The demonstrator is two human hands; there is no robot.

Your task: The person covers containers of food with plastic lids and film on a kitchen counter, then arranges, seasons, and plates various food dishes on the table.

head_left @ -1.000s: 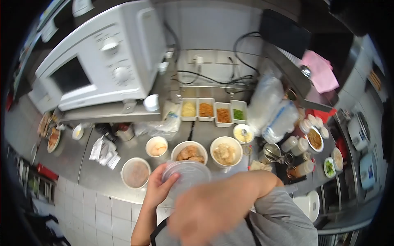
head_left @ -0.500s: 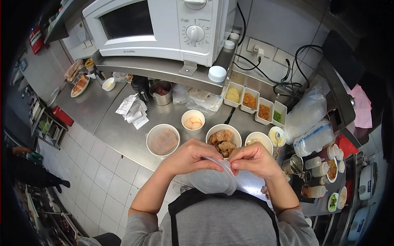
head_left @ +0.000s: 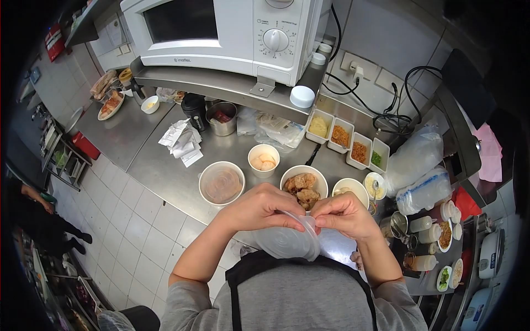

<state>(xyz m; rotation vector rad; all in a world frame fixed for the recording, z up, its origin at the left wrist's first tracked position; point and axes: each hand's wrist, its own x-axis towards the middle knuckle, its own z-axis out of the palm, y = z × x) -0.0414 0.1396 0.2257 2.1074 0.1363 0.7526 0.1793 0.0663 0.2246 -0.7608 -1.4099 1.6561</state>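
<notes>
My left hand (head_left: 268, 208) pinches the edge of a translucent round plastic lid (head_left: 287, 241), which hangs tilted in front of my apron. My right hand (head_left: 343, 215) has its thumb and forefinger closed on the same rim, close to the left fingertips. Just beyond the hands is a white bowl of browned meat pieces (head_left: 304, 187). To its right a second white bowl (head_left: 351, 190) is partly covered by my right hand. A lidded round bowl (head_left: 222, 183) stands on the left, and a small cup with pale round food (head_left: 263, 160) is behind it.
A microwave (head_left: 221, 38) sits on the shelf above the steel counter (head_left: 165, 182). Small topping trays (head_left: 340, 135), plastic bags (head_left: 422, 165) and sauce bottles (head_left: 422, 262) stand on the right. Crumpled papers (head_left: 182, 142) lie left. Another person (head_left: 47, 220) stands far left.
My right hand, blurred at first, has come to the lid's rim beside my left hand. The view has swung left. Over the last half second both hands have kept their grip.
</notes>
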